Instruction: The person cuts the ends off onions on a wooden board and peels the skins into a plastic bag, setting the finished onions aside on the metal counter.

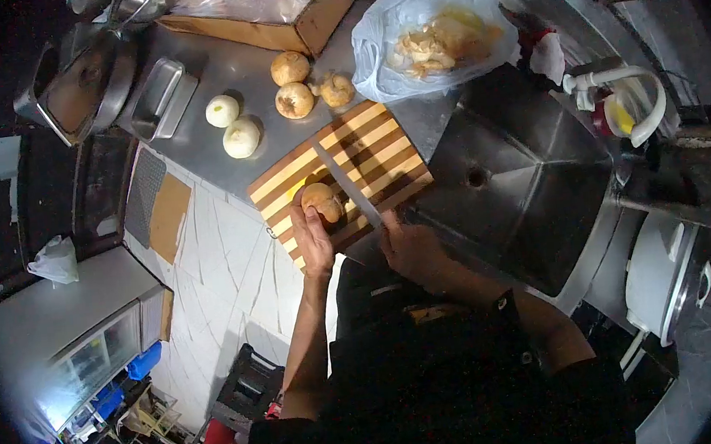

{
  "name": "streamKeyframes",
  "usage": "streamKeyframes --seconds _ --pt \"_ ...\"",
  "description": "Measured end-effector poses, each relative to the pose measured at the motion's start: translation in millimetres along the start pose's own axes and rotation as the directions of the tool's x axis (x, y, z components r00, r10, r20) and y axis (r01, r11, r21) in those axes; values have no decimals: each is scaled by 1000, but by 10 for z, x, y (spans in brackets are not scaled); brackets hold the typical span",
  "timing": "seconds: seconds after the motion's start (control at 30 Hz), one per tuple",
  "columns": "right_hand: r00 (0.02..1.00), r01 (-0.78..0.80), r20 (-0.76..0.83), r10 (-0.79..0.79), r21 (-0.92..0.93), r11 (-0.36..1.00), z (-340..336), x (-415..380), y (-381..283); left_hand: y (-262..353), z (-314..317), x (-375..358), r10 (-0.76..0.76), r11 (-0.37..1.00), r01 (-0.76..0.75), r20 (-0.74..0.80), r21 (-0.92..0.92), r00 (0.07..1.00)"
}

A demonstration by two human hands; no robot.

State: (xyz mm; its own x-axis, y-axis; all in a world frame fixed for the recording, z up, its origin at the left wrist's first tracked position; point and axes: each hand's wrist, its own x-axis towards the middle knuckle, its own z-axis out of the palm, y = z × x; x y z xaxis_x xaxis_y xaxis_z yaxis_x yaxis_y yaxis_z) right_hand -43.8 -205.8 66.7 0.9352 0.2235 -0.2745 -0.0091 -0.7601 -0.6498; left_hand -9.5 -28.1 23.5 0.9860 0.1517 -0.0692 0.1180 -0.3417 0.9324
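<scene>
A brown-skinned onion (322,201) is in my left hand (313,241), which grips it at the near left part of a striped wooden cutting board (391,147). My right hand (408,247) is closed round the handle of a knife (345,182). The blade slants up and left over the board, to the right of the onion and apart from it. Beyond the board are several unpeeled onions (294,100). Two peeled white onions (241,138) sit to their left on the steel counter (197,151).
A plastic bag (375,59) with peelings stands behind the board. To the right is a steel sink (513,191) with a white faucet (654,103). A cardboard box (305,28) stands at the back, and a metal pan (163,99) on the left.
</scene>
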Motion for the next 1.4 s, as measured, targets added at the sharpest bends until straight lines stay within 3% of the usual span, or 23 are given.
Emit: streamKeyframes --seconds 0.03,0.2,0.27,0.37,0.43,0.5,0.57,0.6,0.63,0.67,0.77,0.9,1.1,1.13,1.17,1.2,1.23,1.33,1.4 --pt "993 74 -89 -76 -21 997 41 -17 -15 6 -2 -10 -9 1000 10 6 -17 1000" --pt "996 81 -27 -81 21 996 92 -40 -21 -7 -29 -20 -45 997 44 5 58 999" --pt "997 71 0 -71 -8 997 102 -23 7 -28 -12 -22 -79 997 79 20 -4 997" --pt "992 93 -96 -84 99 991 87 2 -37 -63 -18 -15 -52 999 53 9 -14 999" --pt "997 -38 -72 41 45 998 118 43 -32 -5 -30 -37 -67 997 68 11 -23 998" --pt "994 -47 -92 50 37 998 58 31 -5 60 -29 -52 -85 996 85 8 -32 996" --pt "992 -57 -115 59 27 998 24 5 34 131 14 -4 125 992 -128 -133 -15 983" --pt "990 -28 -138 35 54 998 36 -10 67 206 -26 34 125 992 -128 -133 -16 983" --pt "987 1 -160 12 80 997 35 -25 85 295 -108 84 -93 990 91 -8 -112 996" --pt "987 2 -158 10 79 997 31 -37 100 329 -177 131 -294 933 315 133 -177 946" --pt "994 -12 -109 22 87 996 51 -19 129 472 -156 263 -394 886 417 143 -202 908" --pt "970 88 -236 -66 85 993 136 35 191 462 -149 351 -507 792 536 175 -292 844" --pt "922 189 -346 -176 3 982 68 64 137 304 -103 326 -437 883 442 62 -161 897" --pt "915 203 -355 -191 -3 979 82 70 148 301 -58 315 -223 968 219 -19 -120 975" --pt "916 202 -355 -190 -3 979 94 76 159 298 -33 310 9 998 -14 -88 -60 996" --pt "918 197 -349 -189 -13 980 99 84 163 395 -73 303 -139 983 145 54 -117 989" --pt "920 191 -343 -188 -23 981 103 85 170 308 -40 305 -140 982 146 55 -117 989" --pt "918 179 -354 -181 -37 983 97 107 157 120 151 353 181 961 -169 -37 220 983" --pt "909 189 -372 -189 -36 981 92 122 178 199 273 320 140 974 -128 -53 187 989"
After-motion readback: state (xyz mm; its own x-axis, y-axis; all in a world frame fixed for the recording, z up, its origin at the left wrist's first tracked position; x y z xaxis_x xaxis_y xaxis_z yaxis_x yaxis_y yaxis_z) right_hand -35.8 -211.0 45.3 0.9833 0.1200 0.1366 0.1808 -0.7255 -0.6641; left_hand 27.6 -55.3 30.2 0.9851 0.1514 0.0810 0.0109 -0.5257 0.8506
